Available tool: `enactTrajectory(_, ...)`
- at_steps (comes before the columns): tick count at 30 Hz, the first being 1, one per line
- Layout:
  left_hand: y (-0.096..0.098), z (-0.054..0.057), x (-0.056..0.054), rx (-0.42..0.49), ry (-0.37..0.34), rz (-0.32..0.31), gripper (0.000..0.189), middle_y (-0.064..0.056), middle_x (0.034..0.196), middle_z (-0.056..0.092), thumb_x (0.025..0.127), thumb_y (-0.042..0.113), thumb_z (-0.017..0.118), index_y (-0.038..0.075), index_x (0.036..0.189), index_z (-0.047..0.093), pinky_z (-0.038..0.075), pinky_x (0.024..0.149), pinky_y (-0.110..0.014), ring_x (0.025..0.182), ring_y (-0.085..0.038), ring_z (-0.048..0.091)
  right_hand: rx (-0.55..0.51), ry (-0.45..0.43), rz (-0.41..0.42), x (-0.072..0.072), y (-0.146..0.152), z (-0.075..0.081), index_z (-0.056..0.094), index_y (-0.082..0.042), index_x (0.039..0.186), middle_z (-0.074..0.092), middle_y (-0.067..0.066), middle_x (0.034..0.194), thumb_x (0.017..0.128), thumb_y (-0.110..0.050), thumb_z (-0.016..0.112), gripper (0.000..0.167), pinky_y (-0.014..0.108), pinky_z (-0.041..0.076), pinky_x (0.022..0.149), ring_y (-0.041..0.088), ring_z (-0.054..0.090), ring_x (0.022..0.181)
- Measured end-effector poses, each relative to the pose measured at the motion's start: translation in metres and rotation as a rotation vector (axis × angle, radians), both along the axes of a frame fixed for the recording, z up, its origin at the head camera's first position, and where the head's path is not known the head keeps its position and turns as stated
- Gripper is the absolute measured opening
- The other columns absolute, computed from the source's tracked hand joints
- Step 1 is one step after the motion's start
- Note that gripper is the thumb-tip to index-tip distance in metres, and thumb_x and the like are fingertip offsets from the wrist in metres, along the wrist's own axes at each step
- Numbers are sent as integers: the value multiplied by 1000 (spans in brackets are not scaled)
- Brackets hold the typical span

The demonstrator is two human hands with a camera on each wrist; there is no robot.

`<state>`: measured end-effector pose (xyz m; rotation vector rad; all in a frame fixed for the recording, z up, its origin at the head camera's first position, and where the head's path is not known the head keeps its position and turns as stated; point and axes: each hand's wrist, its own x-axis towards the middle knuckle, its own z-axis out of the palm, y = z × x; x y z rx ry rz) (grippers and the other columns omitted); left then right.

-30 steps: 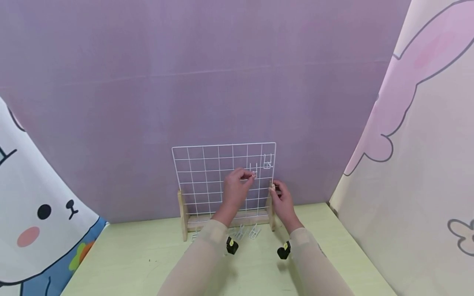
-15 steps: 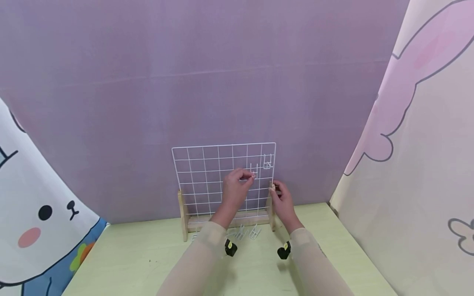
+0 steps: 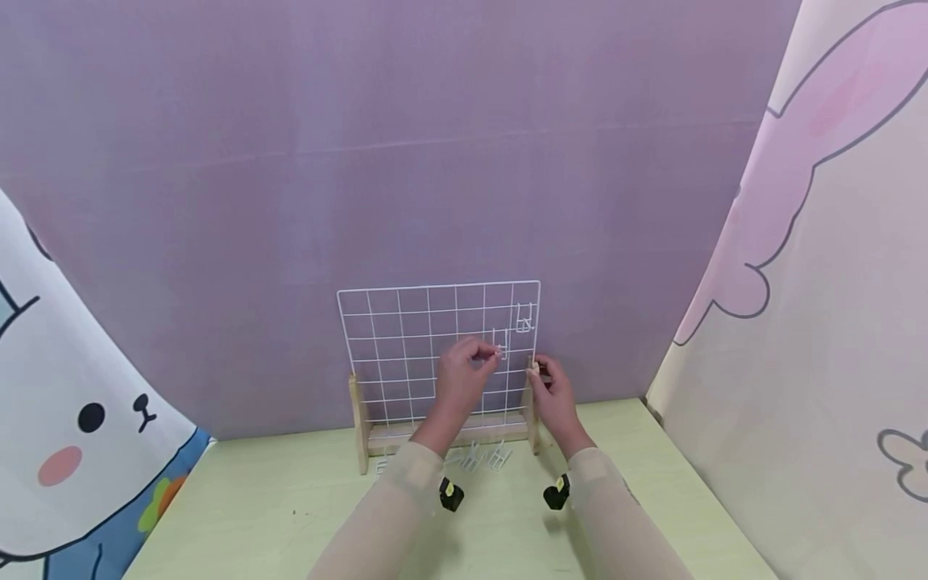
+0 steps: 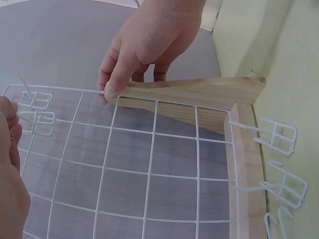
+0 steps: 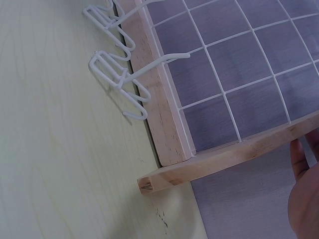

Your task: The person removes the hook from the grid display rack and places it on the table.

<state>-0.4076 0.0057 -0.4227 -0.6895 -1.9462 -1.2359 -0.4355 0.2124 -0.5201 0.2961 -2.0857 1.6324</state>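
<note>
A white wire grid panel (image 3: 420, 346) stands upright in a wooden stand (image 3: 358, 427). My left hand (image 3: 458, 379) pinches a white wire hook (image 4: 44, 123) at the front of the panel, near its upper right. Whether this hook touches the grid wires is hard to tell. Another white hook (image 3: 524, 322) hangs at the panel's upper right corner. On the right side, my right hand (image 3: 557, 400) grips the upper end of the stand's wooden side post (image 4: 189, 93), thumb in front in the left wrist view. The right wrist view shows only part of this hand (image 5: 305, 199).
Several loose white hooks (image 3: 499, 456) lie on the pale table (image 3: 290, 499) before the stand's base, partly behind the left sleeve. A purple cloth (image 3: 435, 161) hangs behind. Printed cloths (image 3: 819, 338) flank both sides. Black wrist devices (image 3: 451, 495) are on both forearms.
My left hand has lowered the hook slightly and shifted it a little to the right. The right hand keeps its grip on the post.
</note>
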Motion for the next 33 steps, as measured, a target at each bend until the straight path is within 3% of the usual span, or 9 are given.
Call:
enactTrajectory(8, 1, -5, 4, 15, -11, -40, 11, 2, 92, 77, 92, 3, 90, 10, 93, 81, 64, 80, -32, 86, -16, 72, 0, 8, 1, 0, 2, -1, 62, -6, 148, 64, 16, 138, 115, -17, 62, 35, 30, 55, 93, 32, 61, 119)
enactTrajectory(16, 3, -9, 6, 16, -3, -78, 10, 0, 94, 78, 92, 1, 88, 8, 95, 82, 66, 79, -36, 86, -17, 75, 6, 7, -7, 0, 1, -1, 61, -11, 147, 64, 12, 134, 116, -20, 62, 33, 35, 58, 93, 29, 62, 116)
enactTrajectory(24, 4, -11, 8, -7, -54, -76, 8, 2, 94, 77, 94, 4, 88, 9, 97, 82, 63, 81, -24, 87, -13, 72, 14, 3, -7, -2, 1, -3, 61, -11, 147, 63, 11, 135, 116, -19, 61, 32, 40, 59, 94, 30, 62, 117)
enactTrajectory(33, 5, -17, 11, -37, -72, -63, 9, 4, 94, 76, 95, 7, 88, 12, 97, 82, 64, 80, -29, 88, -10, 71, 23, 17, -14, -2, 2, -4, 61, -9, 148, 64, 13, 135, 115, -18, 61, 34, 36, 58, 94, 32, 63, 119)
